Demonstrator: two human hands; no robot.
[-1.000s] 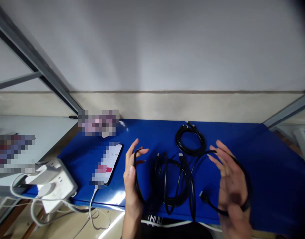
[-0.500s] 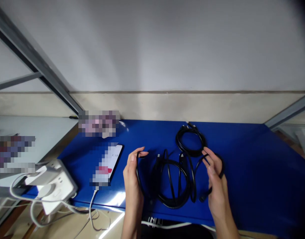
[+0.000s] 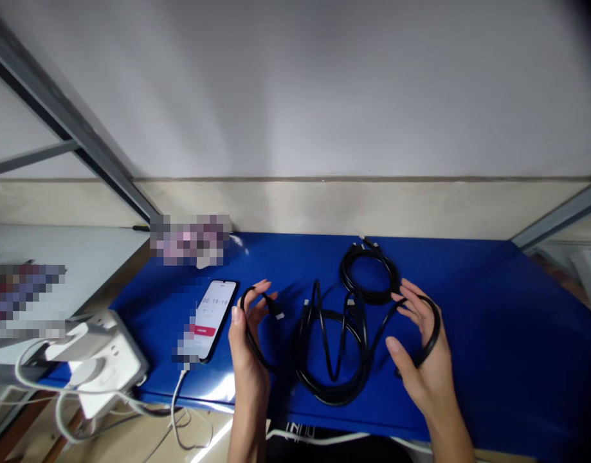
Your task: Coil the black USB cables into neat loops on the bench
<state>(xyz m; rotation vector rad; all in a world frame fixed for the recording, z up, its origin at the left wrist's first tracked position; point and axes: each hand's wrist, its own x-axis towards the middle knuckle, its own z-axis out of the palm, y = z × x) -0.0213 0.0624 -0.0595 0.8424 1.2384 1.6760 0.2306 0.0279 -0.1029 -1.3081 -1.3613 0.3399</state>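
A coiled black cable (image 3: 331,392) lies in front of me, with a raised loop over its middle and silver-tipped plugs at its top. My left hand (image 3: 249,341) is at its left, fingers curled around one end section, whose plug (image 3: 277,312) points right and down. On the right side, my right hand (image 3: 427,354) has its thumb and fingers spread apart. Another section of the cable arcs across that palm, resting there without a visible pinch; its end is mostly hidden behind the thumb. Just beyond sits a second coiled black cable (image 3: 344,278), close to my right fingertips.
A phone (image 3: 213,315) showing a timer lies left of my left hand, its white charging cable running off the front edge. Further left, a white power strip (image 3: 124,354) holds plugs and wires. The blue tabletop (image 3: 507,334) meets a wall behind; metal frame posts stand at both sides.
My right hand has loosened, its thumb moving away from the fingers, and shifted slightly right. My left hand has moved a little left and turned, bringing the plug into view.
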